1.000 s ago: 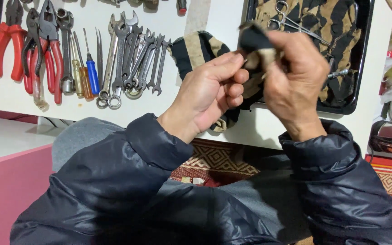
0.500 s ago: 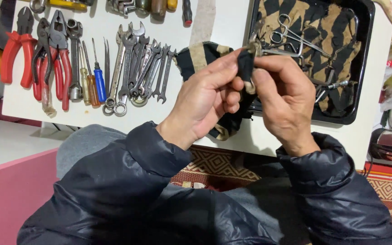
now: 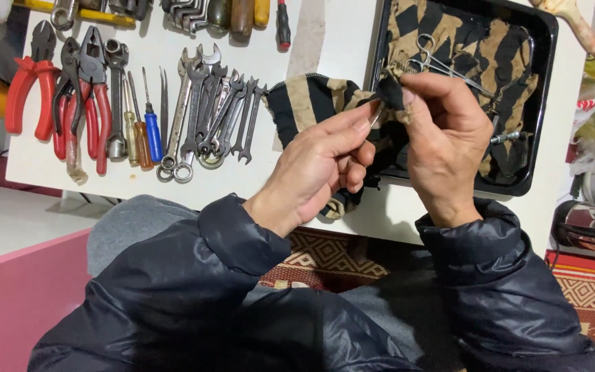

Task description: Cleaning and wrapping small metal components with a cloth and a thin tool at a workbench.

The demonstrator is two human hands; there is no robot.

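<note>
Pinching striped cloth (image 3: 311, 103), both hands' grip

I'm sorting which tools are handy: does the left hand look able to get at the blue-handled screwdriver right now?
Probably yes. The blue-handled screwdriver lies uncovered on the white table, to the left of the left hand, with nothing between them. But that hand is pinching the striped cloth and must let go first.

A black-and-tan striped cloth (image 3: 311, 103) is lying on a white table (image 3: 325, 41); similar striped fabric is lining a black tray (image 3: 542, 103). Red-handled pliers (image 3: 32, 83) and a blue-handled screwdriver (image 3: 151, 131) are showing beside grey steel wrenches (image 3: 215, 110). Dark navy sleeves (image 3: 194, 289) are covering both arms above a red patterned rug (image 3: 587, 296).
</note>
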